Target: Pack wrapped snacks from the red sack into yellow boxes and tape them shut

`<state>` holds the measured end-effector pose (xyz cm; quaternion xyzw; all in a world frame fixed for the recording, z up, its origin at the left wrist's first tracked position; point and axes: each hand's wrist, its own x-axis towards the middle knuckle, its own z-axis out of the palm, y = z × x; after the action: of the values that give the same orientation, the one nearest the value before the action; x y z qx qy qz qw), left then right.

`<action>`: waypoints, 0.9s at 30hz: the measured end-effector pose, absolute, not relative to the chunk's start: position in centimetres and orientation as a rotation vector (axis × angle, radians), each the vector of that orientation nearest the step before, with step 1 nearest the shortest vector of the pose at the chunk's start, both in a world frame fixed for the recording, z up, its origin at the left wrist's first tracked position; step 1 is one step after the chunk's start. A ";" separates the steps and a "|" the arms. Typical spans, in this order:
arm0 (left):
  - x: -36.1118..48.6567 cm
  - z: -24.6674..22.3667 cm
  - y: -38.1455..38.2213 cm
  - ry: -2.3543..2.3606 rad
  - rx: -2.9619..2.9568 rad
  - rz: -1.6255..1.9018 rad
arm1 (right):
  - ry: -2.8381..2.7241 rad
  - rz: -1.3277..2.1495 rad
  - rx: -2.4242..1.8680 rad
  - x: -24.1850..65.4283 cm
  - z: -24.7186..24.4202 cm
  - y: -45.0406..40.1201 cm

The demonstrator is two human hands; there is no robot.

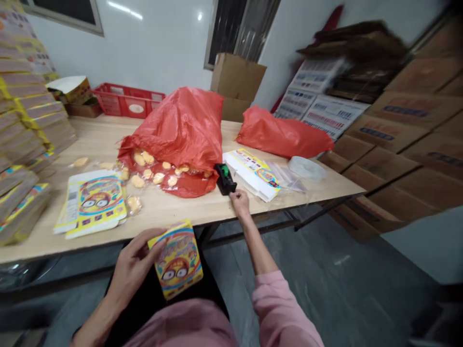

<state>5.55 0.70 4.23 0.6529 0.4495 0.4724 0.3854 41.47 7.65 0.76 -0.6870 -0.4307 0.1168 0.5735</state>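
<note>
My left hand (139, 258) grips a yellow printed carton (177, 260) by its upper left side, holding it over my lap below the table edge. The carton's front shows a cartoon face with big eyes. At the front edge of the table, my right hand (240, 202) is closed in a pinch at the near end of a black tape dispenser (224, 180) with a green core. What the fingers pinch is too small to make out. Flattened cartons (94, 202) of the same print lie on the table at left. Another white and yellow flat carton (253, 173) lies right of the dispenser.
A large red bag (181, 125) spills wrapped pale-yellow pieces (158, 178) onto the table (152, 217). Behind are a second red bag (285, 132), a red crate (126, 101) and a cardboard box (237, 79). Stacked cartons (25, 106) rise at left; brown boxes (408, 140) stand at right.
</note>
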 end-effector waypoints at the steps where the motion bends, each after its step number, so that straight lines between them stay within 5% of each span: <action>1: 5.6 4.3 0.4 1.130 1.699 1.243 | -0.985 0.275 -1.634 40.9 0.8 7.1; 13: 5.3 3.3 -2.3 1.019 2.251 1.371 | -0.980 1.070 -1.237 22.7 5.5 -6.0; 27: 4.6 3.3 -3.1 0.906 2.429 1.387 | -0.945 1.243 -1.402 21.2 3.5 -5.1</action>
<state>4.57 -3.11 3.33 0.8220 0.3065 0.4693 0.1006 21.25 -5.09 3.49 -0.5792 -0.3904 0.5136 0.4984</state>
